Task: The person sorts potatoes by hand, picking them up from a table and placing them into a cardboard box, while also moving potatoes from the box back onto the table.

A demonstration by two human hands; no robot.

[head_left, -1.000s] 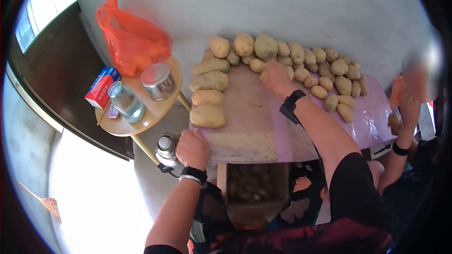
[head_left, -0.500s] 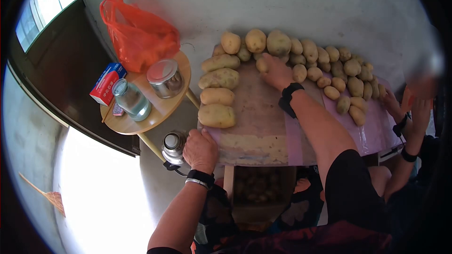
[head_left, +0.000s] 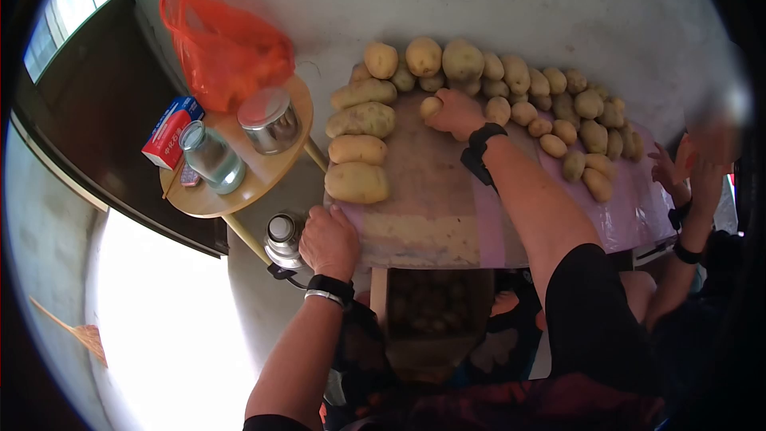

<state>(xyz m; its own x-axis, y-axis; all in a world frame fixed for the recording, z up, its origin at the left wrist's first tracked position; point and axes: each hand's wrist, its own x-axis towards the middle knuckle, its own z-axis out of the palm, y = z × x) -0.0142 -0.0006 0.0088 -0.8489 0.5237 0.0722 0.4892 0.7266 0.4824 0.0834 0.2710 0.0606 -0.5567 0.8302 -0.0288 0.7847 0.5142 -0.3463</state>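
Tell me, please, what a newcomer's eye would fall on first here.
Most likely the bright red bag, on the small round table at the left. Next would come the potatoes, lined along the left edge and back of the larger table, then the right hand, holding a small potato just in front of the back row.

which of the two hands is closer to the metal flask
Left. The left hand is right beside the metal flask, just to the right of it; the right hand is farther off, forward and to the right, on a small potato.
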